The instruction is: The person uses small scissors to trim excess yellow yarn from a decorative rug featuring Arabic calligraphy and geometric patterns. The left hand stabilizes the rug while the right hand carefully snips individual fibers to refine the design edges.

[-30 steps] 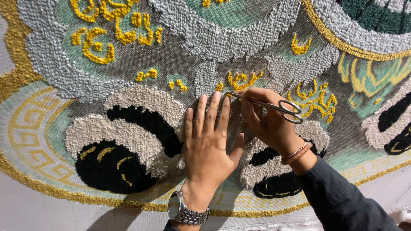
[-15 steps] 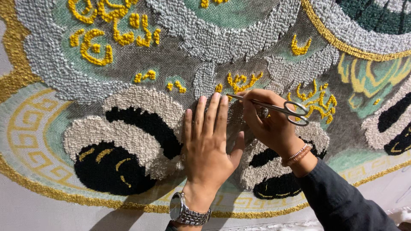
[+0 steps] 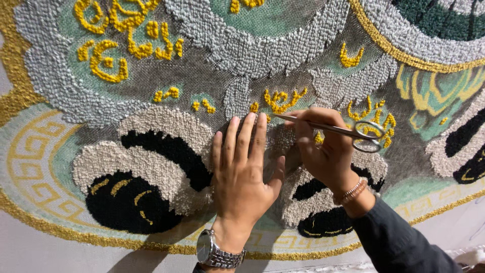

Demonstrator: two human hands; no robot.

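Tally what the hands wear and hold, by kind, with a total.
Scissors, in the right hand: 1
Wristwatch, on the left hand's wrist: 1
Bracelet, on the right wrist: 1
Total: 3
The left hand lies flat on the tufted rug.

Observed change is slight. The pair of slim steel scissors, gripped in the right hand, has shifted a little to the right across the tufted rug of grey, cream, black and yellow yarn; the finger loops now lie further right over the yellow tufts, the tips near the fingertips of the left hand. The right hand has edged rightward with them.
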